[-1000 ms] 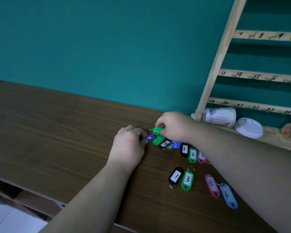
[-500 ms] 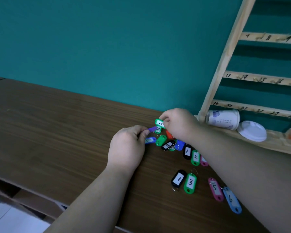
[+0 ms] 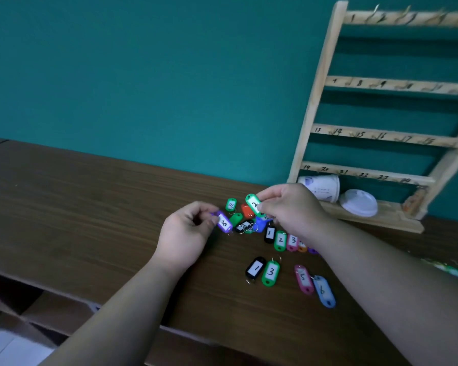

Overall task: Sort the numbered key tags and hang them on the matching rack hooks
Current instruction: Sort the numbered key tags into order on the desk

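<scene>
Over the heap of tags [image 3: 245, 220] at mid-frame, my left hand [image 3: 188, 233] now pinches the purple 8 tag [image 3: 224, 222] and my right hand [image 3: 291, 210] pinches a green tag [image 3: 254, 206], both lifted clear of the desk a moment ago, so I judge them ready for the rack [image 3: 381, 133] at upper right.

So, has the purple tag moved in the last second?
Yes. The left hand has lifted the purple tag off the table, beside the pile, its 8 now showing.

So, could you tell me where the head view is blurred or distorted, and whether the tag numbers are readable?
Head view: dim, no glare; the rack leans, its top hooks smeared toward the corner; the purple 8 tag in the left hand reads clearly.
</scene>
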